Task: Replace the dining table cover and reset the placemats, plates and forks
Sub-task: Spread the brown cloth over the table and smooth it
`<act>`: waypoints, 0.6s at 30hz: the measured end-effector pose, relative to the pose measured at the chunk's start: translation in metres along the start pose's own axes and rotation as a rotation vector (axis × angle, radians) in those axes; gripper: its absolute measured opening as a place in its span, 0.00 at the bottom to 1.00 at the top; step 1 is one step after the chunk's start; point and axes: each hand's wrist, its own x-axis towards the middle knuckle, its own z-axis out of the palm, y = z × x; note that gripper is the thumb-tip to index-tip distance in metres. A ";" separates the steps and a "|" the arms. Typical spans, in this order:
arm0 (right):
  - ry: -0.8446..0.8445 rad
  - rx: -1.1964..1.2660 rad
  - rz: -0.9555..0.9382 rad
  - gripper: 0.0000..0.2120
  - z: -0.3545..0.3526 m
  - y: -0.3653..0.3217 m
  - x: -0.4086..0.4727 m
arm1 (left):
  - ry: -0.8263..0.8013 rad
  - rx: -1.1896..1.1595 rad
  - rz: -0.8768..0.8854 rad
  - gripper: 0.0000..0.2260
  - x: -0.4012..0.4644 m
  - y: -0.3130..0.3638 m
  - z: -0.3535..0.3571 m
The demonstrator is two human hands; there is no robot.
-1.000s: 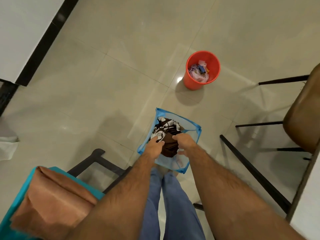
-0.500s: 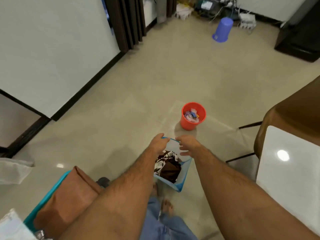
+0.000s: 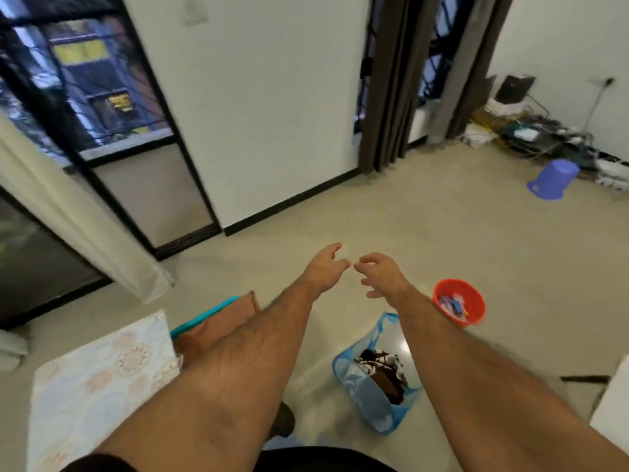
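Observation:
A blue mesh hamper (image 3: 376, 400) stands on the floor below my arms, with a crumpled brown and white cloth (image 3: 383, 369) inside it. My left hand (image 3: 325, 269) and my right hand (image 3: 379, 272) hover side by side in the air above the floor, fingertips nearly touching, fingers loosely curled, holding nothing. A pale patterned table cover (image 3: 98, 383) lies folded at the lower left. The white table corner (image 3: 612, 400) shows at the right edge.
An orange bin (image 3: 459, 301) with scraps stands right of the hamper. A chair with a brown cushion and teal edge (image 3: 218, 318) is beside the patterned cover. An upturned purple bucket (image 3: 553, 180) and cables lie far right. Curtains and a glass door line the left wall.
Both hands let go of the cloth and hamper and rose away from it. The view tilted up from the floor to the room.

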 end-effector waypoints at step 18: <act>-0.432 -0.306 -0.174 0.13 0.345 -0.033 -0.122 | 0.458 -0.164 -0.285 0.23 -0.200 -0.209 -0.275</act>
